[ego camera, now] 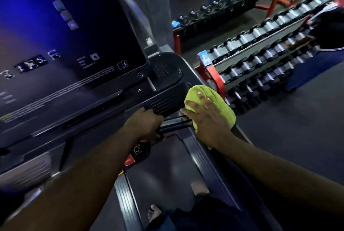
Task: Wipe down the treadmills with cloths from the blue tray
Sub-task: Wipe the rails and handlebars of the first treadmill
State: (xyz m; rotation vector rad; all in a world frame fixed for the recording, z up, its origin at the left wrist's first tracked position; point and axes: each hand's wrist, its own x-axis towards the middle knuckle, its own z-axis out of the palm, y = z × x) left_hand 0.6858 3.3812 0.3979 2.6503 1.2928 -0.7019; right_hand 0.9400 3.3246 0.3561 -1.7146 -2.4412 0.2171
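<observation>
Pressing down on the green cloth (221, 104), the right grip (208, 119) lies flat with fingers spread. The cloth is bunched beneath it, on the right end of the treadmill (167, 98) console ledge. Just left of that grip, the left grip (147, 126) is curled round a black handle bar (176, 122), which spans the gap between the two grips. Above and left of the left grip stands the lit console screen (65, 35). Just below the left grip sits a red stop button (129, 160), and the belt (162, 167) lies beneath both grips. Beyond the right grip stand dumbbell racks (260, 53). A bare foot (154, 212) shows on the belt, well below both grips
</observation>
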